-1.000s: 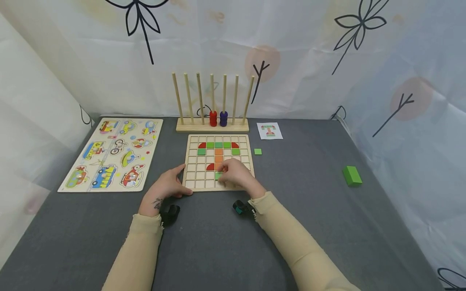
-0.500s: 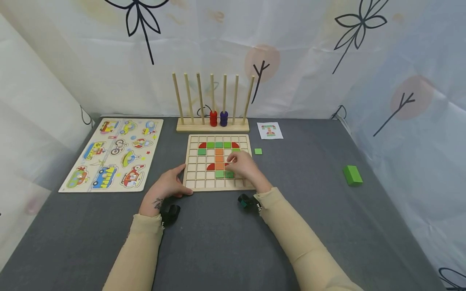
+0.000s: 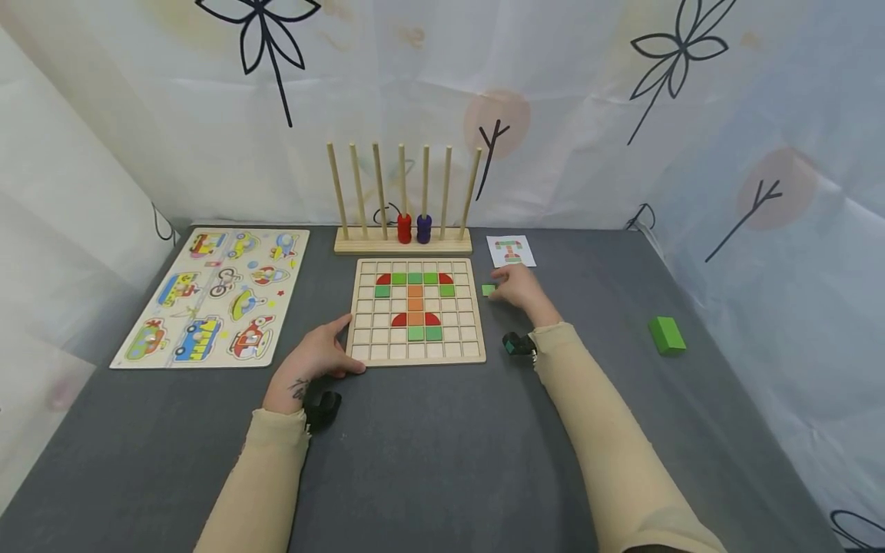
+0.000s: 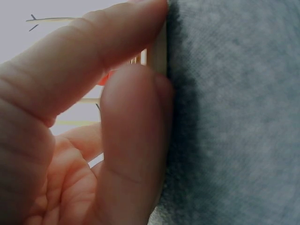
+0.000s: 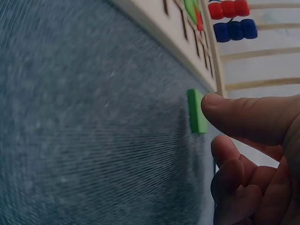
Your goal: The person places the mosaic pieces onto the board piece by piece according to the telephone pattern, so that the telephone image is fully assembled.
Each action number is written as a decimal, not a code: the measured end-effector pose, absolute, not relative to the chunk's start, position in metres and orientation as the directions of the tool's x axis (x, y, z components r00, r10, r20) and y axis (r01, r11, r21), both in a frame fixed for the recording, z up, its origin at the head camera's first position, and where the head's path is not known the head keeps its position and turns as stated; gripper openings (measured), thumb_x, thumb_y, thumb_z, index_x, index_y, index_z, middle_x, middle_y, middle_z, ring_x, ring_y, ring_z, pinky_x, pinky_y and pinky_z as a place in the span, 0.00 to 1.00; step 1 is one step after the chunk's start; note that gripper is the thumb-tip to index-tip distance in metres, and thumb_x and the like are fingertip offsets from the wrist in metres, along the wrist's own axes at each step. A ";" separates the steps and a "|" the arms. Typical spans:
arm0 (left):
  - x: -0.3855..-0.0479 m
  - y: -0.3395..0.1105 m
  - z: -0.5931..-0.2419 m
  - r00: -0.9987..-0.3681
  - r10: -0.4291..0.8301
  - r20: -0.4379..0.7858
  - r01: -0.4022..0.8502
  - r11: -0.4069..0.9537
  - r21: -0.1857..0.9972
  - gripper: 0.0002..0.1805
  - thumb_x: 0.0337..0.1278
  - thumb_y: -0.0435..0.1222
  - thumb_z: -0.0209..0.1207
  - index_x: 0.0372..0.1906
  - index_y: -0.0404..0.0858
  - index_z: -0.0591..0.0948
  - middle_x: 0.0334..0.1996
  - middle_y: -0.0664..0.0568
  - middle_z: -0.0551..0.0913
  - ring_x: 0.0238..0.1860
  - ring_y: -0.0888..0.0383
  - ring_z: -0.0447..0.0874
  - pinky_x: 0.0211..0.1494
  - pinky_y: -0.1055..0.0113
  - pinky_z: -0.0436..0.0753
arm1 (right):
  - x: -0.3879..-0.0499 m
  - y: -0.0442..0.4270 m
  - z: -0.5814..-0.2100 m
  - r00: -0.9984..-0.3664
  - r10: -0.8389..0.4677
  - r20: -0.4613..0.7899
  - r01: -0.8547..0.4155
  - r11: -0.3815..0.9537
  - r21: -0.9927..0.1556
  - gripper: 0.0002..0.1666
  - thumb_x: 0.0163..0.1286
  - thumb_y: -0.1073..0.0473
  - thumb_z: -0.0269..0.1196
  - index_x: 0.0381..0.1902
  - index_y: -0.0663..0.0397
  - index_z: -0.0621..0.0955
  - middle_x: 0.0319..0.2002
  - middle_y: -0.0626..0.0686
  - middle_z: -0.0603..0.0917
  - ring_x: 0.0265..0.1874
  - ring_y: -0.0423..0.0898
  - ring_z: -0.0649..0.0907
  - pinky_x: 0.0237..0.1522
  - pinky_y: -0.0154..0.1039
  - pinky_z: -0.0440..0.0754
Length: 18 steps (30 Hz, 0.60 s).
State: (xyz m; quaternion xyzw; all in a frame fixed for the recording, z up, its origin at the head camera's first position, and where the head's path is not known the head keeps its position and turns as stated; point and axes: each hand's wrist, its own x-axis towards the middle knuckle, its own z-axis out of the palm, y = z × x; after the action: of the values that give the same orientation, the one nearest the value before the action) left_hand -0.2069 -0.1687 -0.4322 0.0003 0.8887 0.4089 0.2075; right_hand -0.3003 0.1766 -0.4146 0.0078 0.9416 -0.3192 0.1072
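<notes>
A square wooden grid board (image 3: 376,336) lies mid-table, with red, green and orange tiles forming a T-like shape. My left hand (image 3: 314,361) rests at its lower left corner, index finger on the left edge and thumb at the front. In the left wrist view, the straight thumb (image 4: 133,126) covers much of the board's edge. Right of the board lies a loose green square tile (image 3: 488,290). My right hand (image 3: 522,294) reaches over it with thumb and fingers apart. The right wrist view has the thumb overlapping the green tile (image 5: 199,112); contact is unclear.
Behind the board stands a wooden peg rack (image 3: 387,244) with red and blue beads. A pattern card (image 3: 522,257) lies just beyond my right hand. A vehicle puzzle board (image 3: 231,338) is at left, a green block (image 3: 667,336) at far right.
My right hand has left the grid board and moved right to the loose green tile. A second red piece now shows right of the orange column. My left hand stays put.
</notes>
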 end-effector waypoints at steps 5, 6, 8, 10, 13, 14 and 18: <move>-0.207 -0.169 -0.433 -0.913 0.172 -0.370 -0.169 0.666 0.726 0.57 0.35 0.34 0.72 0.72 0.38 0.51 0.18 0.48 0.76 0.16 0.57 0.75 0.25 0.65 0.74 | -0.302 0.178 -0.422 -0.975 -0.041 -0.220 0.089 0.832 -0.547 0.27 0.56 0.62 0.67 0.56 0.58 0.77 0.57 0.59 0.76 0.52 0.54 0.77 0.51 0.48 0.74; -0.207 -0.169 -0.433 -0.913 0.173 -0.370 -0.168 0.668 0.725 0.56 0.36 0.34 0.72 0.72 0.38 0.51 0.18 0.48 0.76 0.16 0.57 0.75 0.25 0.65 0.74 | -0.302 0.178 -0.423 -0.975 -0.042 -0.219 0.086 0.835 -0.543 0.27 0.56 0.62 0.66 0.55 0.58 0.78 0.57 0.59 0.76 0.51 0.54 0.77 0.51 0.48 0.74; -0.207 -0.169 -0.433 -0.913 0.174 -0.369 -0.166 0.667 0.726 0.57 0.36 0.34 0.72 0.72 0.38 0.51 0.18 0.48 0.76 0.16 0.57 0.75 0.25 0.65 0.74 | -0.302 0.177 -0.423 -0.976 -0.040 -0.214 0.084 0.839 -0.538 0.24 0.57 0.62 0.66 0.54 0.58 0.79 0.55 0.59 0.77 0.49 0.54 0.78 0.50 0.48 0.74; -0.207 -0.169 -0.432 -0.914 0.173 -0.368 -0.167 0.666 0.727 0.57 0.35 0.34 0.72 0.72 0.38 0.51 0.18 0.48 0.76 0.16 0.57 0.75 0.24 0.65 0.74 | -0.301 0.177 -0.423 -0.978 -0.034 -0.206 0.083 0.842 -0.533 0.22 0.57 0.61 0.66 0.51 0.59 0.80 0.52 0.59 0.79 0.46 0.53 0.79 0.48 0.47 0.75; -0.207 -0.169 -0.432 -0.914 0.173 -0.367 -0.166 0.666 0.727 0.57 0.35 0.34 0.72 0.72 0.38 0.51 0.18 0.48 0.76 0.16 0.58 0.74 0.24 0.65 0.74 | -0.299 0.177 -0.419 -0.982 -0.003 -0.186 0.091 0.864 -0.494 0.20 0.57 0.59 0.64 0.48 0.58 0.81 0.48 0.58 0.80 0.41 0.52 0.79 0.44 0.46 0.75; -0.207 -0.169 -0.431 -0.914 0.172 -0.367 -0.166 0.666 0.727 0.57 0.35 0.34 0.72 0.72 0.38 0.51 0.18 0.48 0.76 0.16 0.58 0.74 0.24 0.65 0.74 | -0.298 0.177 -0.417 -0.984 0.010 -0.179 0.097 0.868 -0.486 0.20 0.57 0.58 0.63 0.47 0.58 0.81 0.47 0.58 0.81 0.40 0.52 0.79 0.42 0.46 0.74; -0.207 -0.169 -0.431 -0.913 0.173 -0.369 -0.167 0.667 0.726 0.57 0.36 0.34 0.72 0.72 0.37 0.51 0.18 0.48 0.76 0.16 0.58 0.74 0.24 0.65 0.74 | -0.296 0.172 -0.410 -0.993 0.039 -0.113 0.098 0.809 -0.579 0.20 0.55 0.58 0.61 0.46 0.60 0.79 0.41 0.56 0.80 0.32 0.48 0.76 0.34 0.41 0.72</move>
State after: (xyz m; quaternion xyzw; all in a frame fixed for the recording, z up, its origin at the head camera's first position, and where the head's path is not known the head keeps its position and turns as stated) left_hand -0.2068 -0.1692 -0.4314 0.0017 0.8887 0.4083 0.2084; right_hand -0.2958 0.1717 -0.4105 0.0359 0.9500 -0.3066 0.0480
